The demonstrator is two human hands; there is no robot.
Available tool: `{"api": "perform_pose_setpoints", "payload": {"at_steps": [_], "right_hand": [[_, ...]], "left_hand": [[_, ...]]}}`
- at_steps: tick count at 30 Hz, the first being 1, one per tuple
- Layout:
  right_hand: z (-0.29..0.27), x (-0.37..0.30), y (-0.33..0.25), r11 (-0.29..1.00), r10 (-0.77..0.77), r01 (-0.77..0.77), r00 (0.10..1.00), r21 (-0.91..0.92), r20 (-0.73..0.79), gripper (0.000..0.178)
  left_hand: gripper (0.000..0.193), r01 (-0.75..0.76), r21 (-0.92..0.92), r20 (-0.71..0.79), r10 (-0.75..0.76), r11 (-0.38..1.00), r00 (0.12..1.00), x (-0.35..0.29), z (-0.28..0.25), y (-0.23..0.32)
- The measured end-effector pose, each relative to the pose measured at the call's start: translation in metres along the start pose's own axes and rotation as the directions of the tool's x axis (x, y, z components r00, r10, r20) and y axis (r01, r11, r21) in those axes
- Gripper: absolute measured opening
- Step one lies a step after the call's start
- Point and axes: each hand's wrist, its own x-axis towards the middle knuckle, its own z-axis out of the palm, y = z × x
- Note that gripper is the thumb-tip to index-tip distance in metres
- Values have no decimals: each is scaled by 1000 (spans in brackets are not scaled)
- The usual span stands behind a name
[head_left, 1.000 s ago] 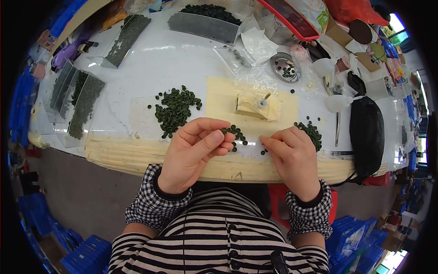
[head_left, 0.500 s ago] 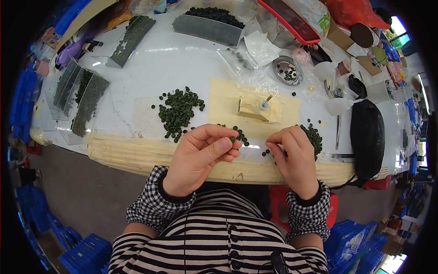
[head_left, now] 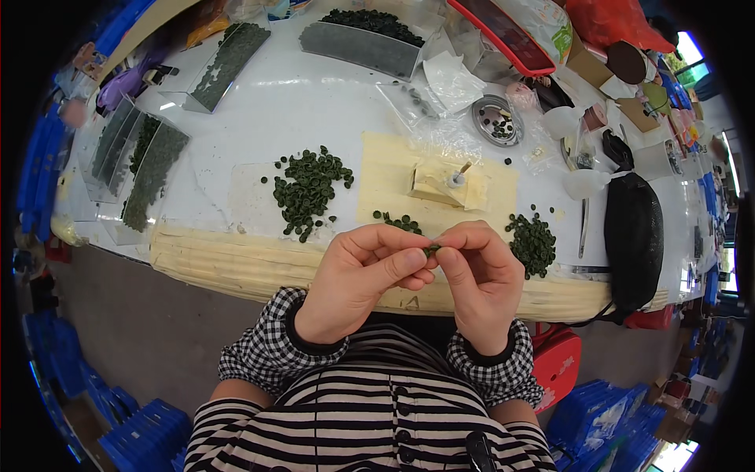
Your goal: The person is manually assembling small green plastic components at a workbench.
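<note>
My left hand (head_left: 358, 277) pinches a small dark green disc (head_left: 431, 249) between thumb and forefinger, above the table's padded front edge. The thumb and forefinger of my right hand (head_left: 485, 279) close on the disc from the other side, so the fingertips of both hands nearly meet. Whether the right fingers hold a second piece is hidden. Just beyond my left fingertips lies a small cluster of green discs (head_left: 401, 223). A large heap of green discs (head_left: 311, 193) is to the left, and a smaller heap (head_left: 533, 244) lies beside my right hand.
A yellowish block (head_left: 436, 185) with a short peg stands on a cream sheet (head_left: 377, 169). Clear trays (head_left: 358, 53) of dark discs line the back and left. A round metal dish (head_left: 497, 120), a red-framed device (head_left: 503, 35) and a black pouch (head_left: 633, 240) are to the right.
My right hand has moved left from beside the smaller heap to the disc in my left hand. My left hand has shifted slightly right.
</note>
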Motion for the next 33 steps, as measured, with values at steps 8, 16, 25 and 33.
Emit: {"api": "perform_pose_setpoints", "payload": {"at_steps": [8,16,25,33], "right_hand": [[3,-2,2,1000,-25,25,999,4,-27,12],[5,1,7,874,-363,331,931,-357,-26,17],[5,0,9,866,-403,371,915,-336,-30,19],[8,-5,15,965,-254,245,962,-94,-105,18]], "left_hand": [[18,-37,-17,-13,37,999,999,-1,0,-2],[16,-74,19,-37,75,997,997,-1,3,-4],[16,-144,58,-70,148,988,986,-2,7,-8],[16,-218,135,-102,232,967,967,-3,13,-13]]}}
